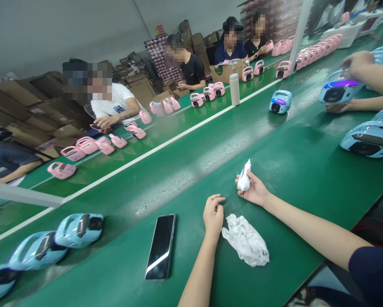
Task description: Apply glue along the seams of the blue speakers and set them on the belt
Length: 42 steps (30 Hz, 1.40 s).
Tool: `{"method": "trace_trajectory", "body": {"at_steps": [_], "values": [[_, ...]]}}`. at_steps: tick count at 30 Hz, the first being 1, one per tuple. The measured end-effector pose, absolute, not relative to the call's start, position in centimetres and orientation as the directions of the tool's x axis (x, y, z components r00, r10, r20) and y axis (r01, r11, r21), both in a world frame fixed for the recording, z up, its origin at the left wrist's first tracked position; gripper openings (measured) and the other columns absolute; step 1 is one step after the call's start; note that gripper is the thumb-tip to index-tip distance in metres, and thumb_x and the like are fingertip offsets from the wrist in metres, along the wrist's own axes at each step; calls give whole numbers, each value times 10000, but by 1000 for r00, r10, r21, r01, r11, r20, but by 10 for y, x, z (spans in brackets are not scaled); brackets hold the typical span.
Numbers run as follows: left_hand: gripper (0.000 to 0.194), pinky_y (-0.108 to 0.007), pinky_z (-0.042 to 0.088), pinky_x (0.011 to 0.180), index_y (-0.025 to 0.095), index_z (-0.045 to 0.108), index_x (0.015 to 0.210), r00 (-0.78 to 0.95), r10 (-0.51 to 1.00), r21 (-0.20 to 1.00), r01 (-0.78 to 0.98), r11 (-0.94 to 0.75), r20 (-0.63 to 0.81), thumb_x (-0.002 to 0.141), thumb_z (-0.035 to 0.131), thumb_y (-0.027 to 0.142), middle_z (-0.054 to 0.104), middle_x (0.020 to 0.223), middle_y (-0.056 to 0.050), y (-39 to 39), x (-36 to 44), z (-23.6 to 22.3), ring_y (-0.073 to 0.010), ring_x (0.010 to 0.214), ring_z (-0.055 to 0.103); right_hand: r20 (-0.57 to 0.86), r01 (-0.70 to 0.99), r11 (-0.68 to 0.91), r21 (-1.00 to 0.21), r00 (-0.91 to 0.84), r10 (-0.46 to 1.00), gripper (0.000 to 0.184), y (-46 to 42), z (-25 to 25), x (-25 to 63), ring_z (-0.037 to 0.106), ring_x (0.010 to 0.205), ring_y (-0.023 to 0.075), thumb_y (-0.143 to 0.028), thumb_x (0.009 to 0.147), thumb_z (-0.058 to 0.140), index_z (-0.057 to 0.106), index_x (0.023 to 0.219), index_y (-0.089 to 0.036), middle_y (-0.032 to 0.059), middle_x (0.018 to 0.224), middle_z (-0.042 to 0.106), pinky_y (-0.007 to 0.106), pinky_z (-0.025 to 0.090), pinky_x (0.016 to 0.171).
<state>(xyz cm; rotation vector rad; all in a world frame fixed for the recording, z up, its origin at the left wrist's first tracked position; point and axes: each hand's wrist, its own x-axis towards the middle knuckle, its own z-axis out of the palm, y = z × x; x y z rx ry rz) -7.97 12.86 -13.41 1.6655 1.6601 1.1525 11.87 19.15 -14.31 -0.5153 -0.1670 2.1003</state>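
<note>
My right hand [257, 192] is closed around a small white squeeze tube [244, 177] with a blue mark and a narrow tip pointing up. My left hand [213, 215] rests on the green bench, its fingers loosely bent and somewhat apart, with nothing visible in them. A crumpled white cloth [247, 243] lies just to the right of my left wrist, below the tube. To the left of my left forearm is a smartphone [161, 247] with a dark screen, lying flat.
Blue speakers [79, 230] with handles stand at lower left. One lit blue speaker [280, 102] sits on the conveyor belt [178, 166]. At right, a co-worker's hands [359, 64] hold another lit speaker [338, 91]. Pink speakers [61, 170] and a pale bottle [234, 89] line the far side, where several people sit.
</note>
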Motion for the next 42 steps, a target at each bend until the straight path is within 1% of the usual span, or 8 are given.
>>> {"method": "trace_trajectory", "body": {"at_steps": [6,12,22,28,38,40,42], "values": [[364,-306,532,753,223,744,823,-106,972,837,533,-121,208,721,468,10,703,1024,-47,128,-81,-134,-179,902,673,-291,-770,-555,-314,-479,828,347,192,-144,119,597,705,113,-463,960,542,601,1033,-129,36,899,625,247,521,595],[364,-328,536,803,226,745,826,-103,972,835,536,-123,209,724,467,14,701,1028,-50,128,-81,-134,-187,932,672,-292,-772,-556,-309,-479,828,347,192,-145,119,597,706,112,-462,961,540,601,1033,-128,36,901,624,249,523,599],[364,-319,530,782,221,742,827,-106,973,838,534,-117,203,725,461,14,700,1038,-53,127,-81,-136,-185,927,669,-301,-772,-553,-313,-472,829,349,191,-144,119,596,701,111,-466,962,538,601,1030,-129,35,897,624,246,521,593],[364,-289,522,722,225,744,828,-104,974,835,538,-115,201,723,466,14,701,1031,-46,128,-81,-134,-165,852,665,-297,-771,-554,-314,-475,828,353,191,-143,119,596,695,111,-470,961,537,604,1027,-130,33,889,628,247,518,592],[374,-292,519,720,231,743,839,-100,977,835,540,-105,188,727,468,3,695,1039,-39,127,-81,-135,-166,847,658,-304,-767,-559,-315,-476,825,357,191,-142,119,596,698,112,-474,962,534,604,1020,-129,34,887,627,248,517,595],[372,-299,520,739,228,738,846,-96,978,835,541,-104,184,738,471,-8,690,1049,-41,127,-81,-136,-167,868,654,-312,-767,-559,-314,-472,824,356,191,-141,119,594,699,112,-473,963,532,601,1021,-129,33,888,623,247,516,594],[320,-312,521,756,210,726,853,-86,980,835,540,-106,180,782,494,2,683,1064,-48,128,-82,-138,-167,885,647,-319,-769,-555,-318,-465,826,356,191,-140,119,592,701,112,-474,963,531,598,1025,-130,34,891,618,246,516,591]]}}
